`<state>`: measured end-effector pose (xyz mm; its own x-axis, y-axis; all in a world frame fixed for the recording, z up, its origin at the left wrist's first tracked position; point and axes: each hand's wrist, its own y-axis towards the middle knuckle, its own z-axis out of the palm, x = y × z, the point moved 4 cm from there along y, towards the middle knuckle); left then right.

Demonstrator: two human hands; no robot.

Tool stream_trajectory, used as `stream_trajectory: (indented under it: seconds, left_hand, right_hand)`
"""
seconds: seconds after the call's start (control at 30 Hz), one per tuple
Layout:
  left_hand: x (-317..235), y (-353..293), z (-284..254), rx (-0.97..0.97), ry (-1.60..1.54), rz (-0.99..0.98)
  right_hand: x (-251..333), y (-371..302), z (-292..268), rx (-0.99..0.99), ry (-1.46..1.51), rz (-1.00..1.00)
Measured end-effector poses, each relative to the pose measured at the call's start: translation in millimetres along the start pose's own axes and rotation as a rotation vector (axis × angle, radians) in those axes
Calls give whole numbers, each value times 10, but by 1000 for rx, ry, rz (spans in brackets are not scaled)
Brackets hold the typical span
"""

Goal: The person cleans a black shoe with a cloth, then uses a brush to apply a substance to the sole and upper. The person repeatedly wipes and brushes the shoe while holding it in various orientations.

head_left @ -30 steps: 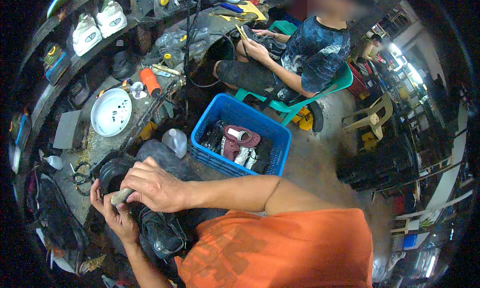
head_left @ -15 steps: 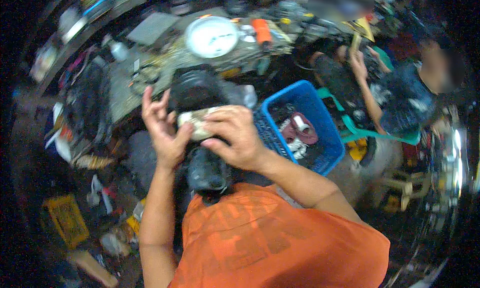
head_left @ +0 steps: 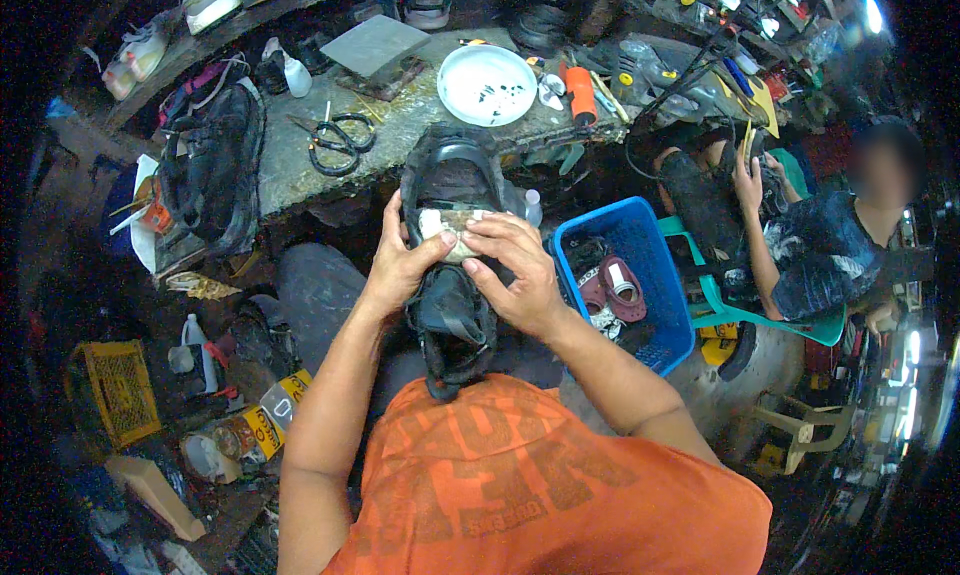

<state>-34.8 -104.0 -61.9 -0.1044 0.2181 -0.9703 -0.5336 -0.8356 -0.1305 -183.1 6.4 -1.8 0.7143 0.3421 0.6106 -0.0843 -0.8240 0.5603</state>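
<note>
A pale, mottled piece [head_left: 455, 220] lies across the middle of a black shoe-like item between my knees. Its exact kind I cannot make out. My left hand [head_left: 402, 255] grips the piece's left end, thumb on top and fingers curled along the side. From the right, my right hand [head_left: 515, 270] closes on it with fingers over the top and thumb below. The black shoe-like item has a rounded open part [head_left: 455, 165] beyond my hands and a dark, crumpled part [head_left: 452, 315] nearer my body. My hands hide the piece's ends.
Black-handled scissors [head_left: 340, 143], a white round dish [head_left: 487, 85] and an orange cylinder [head_left: 580, 93] lie on the cluttered bench [head_left: 290, 175]. A blue basket [head_left: 680, 325] with maroon clogs [head_left: 622, 287] stands at right. Beyond it, a person [head_left: 815, 225] sits on a green chair [head_left: 710, 285].
My left fingers, spread apart before, have closed in on the pale piece. Both hands now rest lower against the black item. The view has shifted and sharpened.
</note>
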Motion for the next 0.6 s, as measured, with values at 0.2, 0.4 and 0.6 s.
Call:
stream_trajectory:
  seconds: [0.2, 0.4, 0.6]
  left_hand:
    - [12, -47, -13, -23, -105, -42]
    - [-249, -112, -740, -220, -233, 70]
    - [-573, -859, -1631, -331, -398, 5]
  right_hand:
    - [-23, 52, -34, -102, 95, 40]
    - [-353, 26, -99, -349, 403, 317]
    - [-536, -13, 142, -174, 633, 473]
